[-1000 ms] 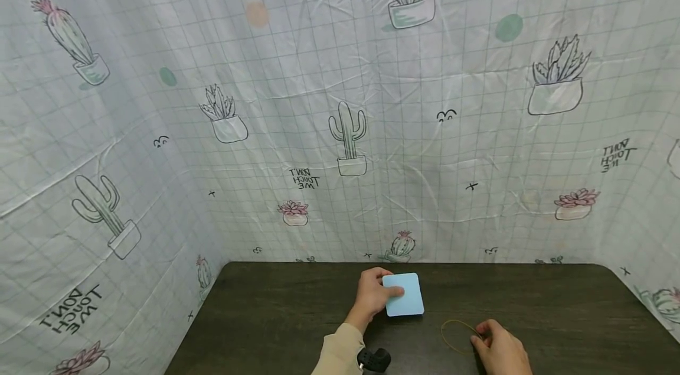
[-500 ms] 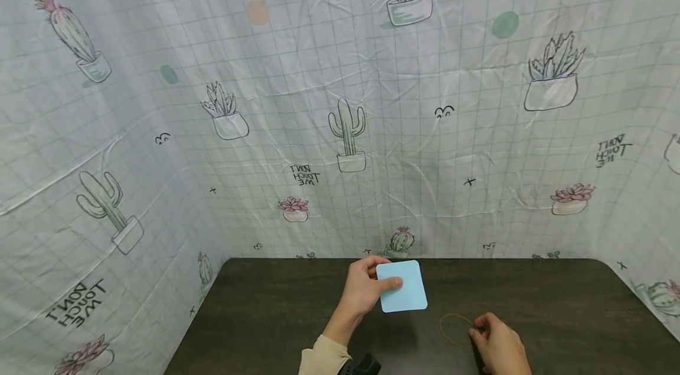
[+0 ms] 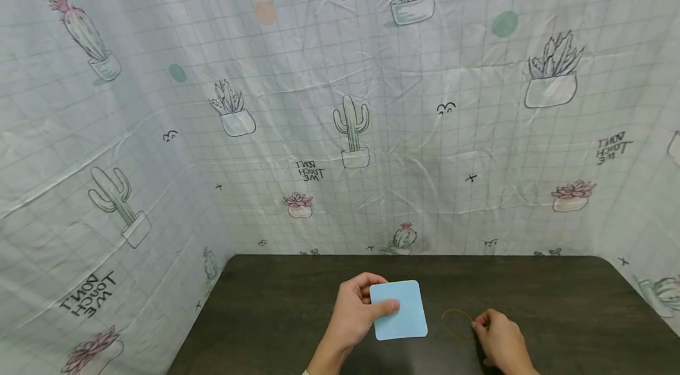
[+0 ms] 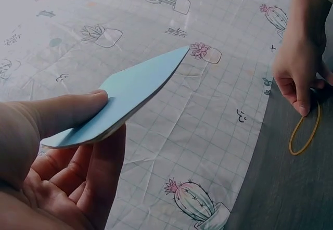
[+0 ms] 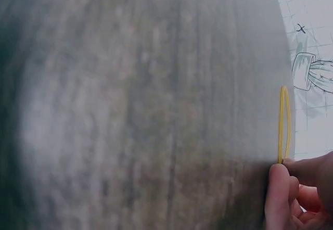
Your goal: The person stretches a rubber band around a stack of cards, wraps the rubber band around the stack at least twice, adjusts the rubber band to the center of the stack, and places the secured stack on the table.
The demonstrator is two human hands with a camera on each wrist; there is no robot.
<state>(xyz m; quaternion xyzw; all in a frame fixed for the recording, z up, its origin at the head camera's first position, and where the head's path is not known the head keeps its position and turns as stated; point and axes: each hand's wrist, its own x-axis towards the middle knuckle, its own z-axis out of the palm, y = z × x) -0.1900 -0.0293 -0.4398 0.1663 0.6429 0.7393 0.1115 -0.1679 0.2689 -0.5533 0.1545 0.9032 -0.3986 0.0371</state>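
Note:
My left hand [image 3: 347, 317] holds a light blue square card [image 3: 410, 317] with rounded corners, thumb on its face and fingers behind. In the left wrist view the card [image 4: 140, 81] is seen nearly edge-on, tilted, with a paler underside; whether it is one card or a thin stack I cannot tell. To the right, my right hand [image 3: 500, 336] pinches a thin yellow rubber band [image 5: 281, 128] between thumb and fingertips. The band's loop hangs free toward the card, apart from it.
Beneath both hands is a dark wood-grained table [image 3: 281, 304]. A white sheet [image 3: 297, 91] printed with cacti and grid lines hangs behind the table and along its sides.
My left hand has lifted the card and brought it closer to me, slightly left. My right hand keeps the rubber band in nearly the same place.

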